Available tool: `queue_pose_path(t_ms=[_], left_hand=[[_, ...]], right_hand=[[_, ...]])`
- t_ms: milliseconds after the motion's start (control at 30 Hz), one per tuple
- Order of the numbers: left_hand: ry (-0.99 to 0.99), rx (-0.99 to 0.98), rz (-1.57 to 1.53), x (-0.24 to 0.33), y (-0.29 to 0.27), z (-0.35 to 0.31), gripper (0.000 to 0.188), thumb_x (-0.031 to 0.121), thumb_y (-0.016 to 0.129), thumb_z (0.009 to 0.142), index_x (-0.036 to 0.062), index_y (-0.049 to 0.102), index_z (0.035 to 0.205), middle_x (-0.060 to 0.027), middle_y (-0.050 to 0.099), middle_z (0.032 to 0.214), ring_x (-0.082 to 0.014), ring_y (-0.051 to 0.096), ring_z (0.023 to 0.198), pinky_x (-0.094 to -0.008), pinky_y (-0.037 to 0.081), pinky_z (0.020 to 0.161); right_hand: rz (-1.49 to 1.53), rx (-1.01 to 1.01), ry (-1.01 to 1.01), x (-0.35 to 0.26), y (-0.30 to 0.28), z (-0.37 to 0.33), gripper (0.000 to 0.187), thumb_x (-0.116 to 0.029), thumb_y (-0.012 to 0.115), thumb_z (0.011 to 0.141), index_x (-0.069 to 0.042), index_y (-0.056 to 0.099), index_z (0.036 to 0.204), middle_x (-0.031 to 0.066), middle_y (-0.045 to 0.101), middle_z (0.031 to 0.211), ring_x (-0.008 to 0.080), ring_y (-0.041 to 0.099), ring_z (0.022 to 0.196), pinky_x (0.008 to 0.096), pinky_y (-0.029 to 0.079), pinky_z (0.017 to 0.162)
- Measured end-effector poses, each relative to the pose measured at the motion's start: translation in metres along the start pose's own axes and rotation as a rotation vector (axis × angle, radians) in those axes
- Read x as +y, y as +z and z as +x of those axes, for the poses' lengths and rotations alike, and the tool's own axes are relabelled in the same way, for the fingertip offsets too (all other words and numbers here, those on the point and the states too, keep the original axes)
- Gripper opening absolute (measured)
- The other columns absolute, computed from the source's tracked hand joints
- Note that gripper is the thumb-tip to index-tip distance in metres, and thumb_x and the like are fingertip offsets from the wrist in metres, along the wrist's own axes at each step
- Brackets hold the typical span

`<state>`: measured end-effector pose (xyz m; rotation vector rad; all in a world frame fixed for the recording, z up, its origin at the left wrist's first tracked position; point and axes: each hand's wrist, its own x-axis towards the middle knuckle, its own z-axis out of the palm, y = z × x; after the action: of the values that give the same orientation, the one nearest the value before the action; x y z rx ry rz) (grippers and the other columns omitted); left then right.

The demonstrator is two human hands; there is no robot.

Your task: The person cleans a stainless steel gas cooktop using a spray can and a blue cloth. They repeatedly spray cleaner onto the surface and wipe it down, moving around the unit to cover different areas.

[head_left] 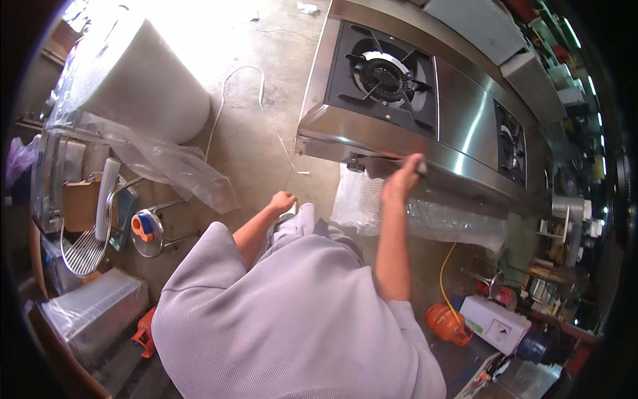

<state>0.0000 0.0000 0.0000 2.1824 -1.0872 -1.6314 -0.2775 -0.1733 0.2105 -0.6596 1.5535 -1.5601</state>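
Nearest is the person's grey shirt [292, 312]; before its hem the left hand [284, 201] hangs low, fingers curled in, and whether they close on anything I cannot tell. Farther out, the right hand [402, 179] is raised and looks clamped on the right end of a flat thing [382, 167], dark and too blurred to identify. This thing lies just before the stove's front face, its long axis roughly along that face, its broad end pointing left toward a knob [354, 165]. Clear wrap [425, 216] shows below the front edge. The steel stove [465, 100] stands beyond, top up and front facing the person, its long axis running from the upper middle of the view down to the right; one burner [385, 78] sits toward its left end, another [512, 143] farther right. White boxes [475, 30] line its far side.
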Motion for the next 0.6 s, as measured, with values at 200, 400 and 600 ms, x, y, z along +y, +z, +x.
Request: queue_pose_path(t_ms=[200,400,600], left_hand=[[0.019,0.202,-0.084,-0.033,-0.019,0.018,0.045,0.036,0.058,0.093,-0.0014,0.076,0.111,-0.0265,0.074,0.113,-0.0415,0.071,0.11,-0.0476,0.054,0.096],[0.246,-0.257,0.113,0.04,-0.02,-0.026,0.045,0.033,0.06,0.096,-0.007,0.075,0.111,-0.0275,0.077,0.099,-0.0308,0.074,0.096,-0.044,0.055,0.09],[0.76,-0.432,0.386,0.134,0.004,-0.054,0.043,0.018,0.054,0.094,-0.0033,0.07,0.128,-0.0234,0.074,0.12,-0.0314,0.072,0.105,-0.0415,0.055,0.097]], right_hand=[[-0.032,0.298,0.141,-0.092,-0.12,0.156,0.066,-0.051,0.055,0.107,0.003,0.051,0.143,0.0167,0.058,0.144,0.0305,0.062,0.124,0.0452,0.051,0.107],[0.276,-0.037,0.306,-0.028,-0.058,0.055,0.084,-0.063,0.072,0.093,-0.012,0.046,0.155,0.0068,0.045,0.159,0.0228,0.034,0.147,0.0493,0.023,0.121],[0.567,-0.078,0.197,-0.016,-0.035,0.0,0.092,-0.069,0.044,0.104,-0.009,0.017,0.167,0.0058,0.019,0.173,0.0205,0.018,0.158,0.0398,0.017,0.127]])
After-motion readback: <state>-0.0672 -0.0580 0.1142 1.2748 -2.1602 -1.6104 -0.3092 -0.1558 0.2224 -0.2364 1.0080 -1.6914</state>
